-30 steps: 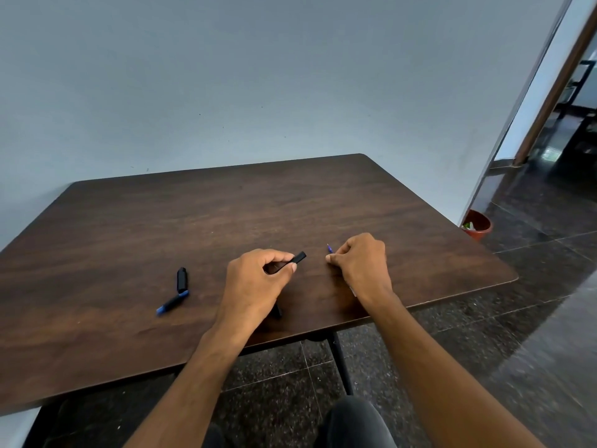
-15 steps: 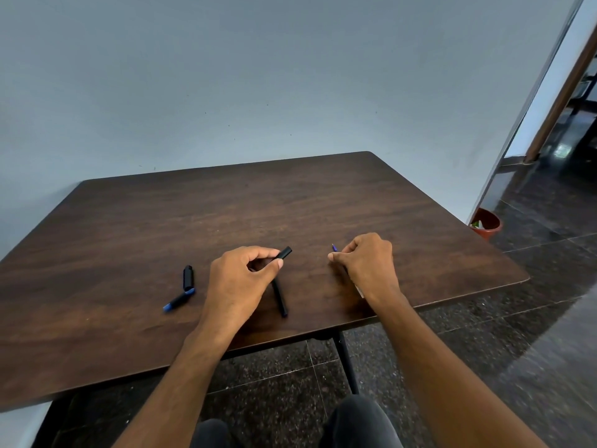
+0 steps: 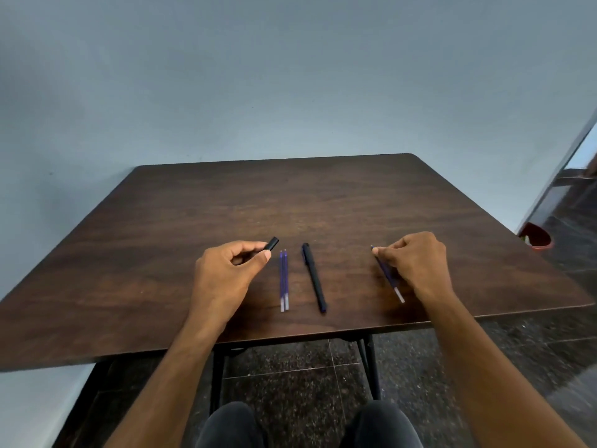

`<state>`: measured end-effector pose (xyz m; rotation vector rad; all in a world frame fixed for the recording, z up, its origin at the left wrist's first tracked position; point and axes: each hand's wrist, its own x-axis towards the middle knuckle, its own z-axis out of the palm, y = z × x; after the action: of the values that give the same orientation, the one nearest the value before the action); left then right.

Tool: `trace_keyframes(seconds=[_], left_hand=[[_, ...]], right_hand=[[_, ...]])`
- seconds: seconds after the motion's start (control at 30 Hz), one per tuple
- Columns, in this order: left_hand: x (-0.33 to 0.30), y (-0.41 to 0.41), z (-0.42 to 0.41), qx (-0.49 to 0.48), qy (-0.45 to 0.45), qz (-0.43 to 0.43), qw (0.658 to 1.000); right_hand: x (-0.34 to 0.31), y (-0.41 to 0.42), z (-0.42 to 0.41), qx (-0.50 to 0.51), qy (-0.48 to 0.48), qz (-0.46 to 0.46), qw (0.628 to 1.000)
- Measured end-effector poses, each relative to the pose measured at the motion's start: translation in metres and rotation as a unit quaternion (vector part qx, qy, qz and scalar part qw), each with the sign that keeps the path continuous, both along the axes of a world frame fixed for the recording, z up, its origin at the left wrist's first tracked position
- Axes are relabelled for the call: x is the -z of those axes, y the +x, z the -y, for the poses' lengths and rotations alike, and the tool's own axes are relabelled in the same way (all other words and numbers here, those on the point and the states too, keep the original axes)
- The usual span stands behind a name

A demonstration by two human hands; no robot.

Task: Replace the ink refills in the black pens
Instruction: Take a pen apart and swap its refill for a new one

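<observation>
Head view.

Table (image 3: 323,195): dark wood, against a blue-grey wall; all items lie in a band near the front edge, around its middle.

Left hand (image 3: 226,273): fingers clenched on a short black pen piece (image 3: 272,244), its end poking out past the thumb; whether cap or barrel section cannot be told.

Right hand (image 3: 416,263): fingers pinch one blue refill (image 3: 387,274), tip toward the far edge, pale tail toward the front right corner, low over the wood.

Two refills (image 3: 284,281): side by side, touching, just right of the left hand.

Black pen (image 3: 314,276): lies slanted between the refill pair and the right hand, apart from both; appears assembled.

Progress, as judged: early to middle. One pen seems taken apart, refill in hand not yet seated; the lying pen looks untouched.

Room: far half of the table bare, left side open. The front edge is close behind the items; a rolling refill could drop off there.
</observation>
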<state>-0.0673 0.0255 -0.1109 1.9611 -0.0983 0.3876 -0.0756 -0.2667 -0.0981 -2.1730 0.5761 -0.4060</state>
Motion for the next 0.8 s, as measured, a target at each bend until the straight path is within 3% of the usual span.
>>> trace_keyframes(seconds=[0.17, 0.43, 0.8], left_hand=[[0.006, 0.0, -0.002, 0.006, -0.006, -0.011, 1.0], [0.011, -0.007, -0.003, -0.002, 0.038, 0.0, 0.999], [0.016, -0.015, -0.012, -0.025, 0.016, 0.004, 1.0]], right_hand=[[-0.012, -0.003, -0.032, -0.037, -0.033, 0.021, 0.999], [-0.022, 0.02, -0.118, -0.152, -0.062, -0.046, 0.985], [-0.005, 0.03, -0.154, -0.148, -0.161, -0.103, 0.97]])
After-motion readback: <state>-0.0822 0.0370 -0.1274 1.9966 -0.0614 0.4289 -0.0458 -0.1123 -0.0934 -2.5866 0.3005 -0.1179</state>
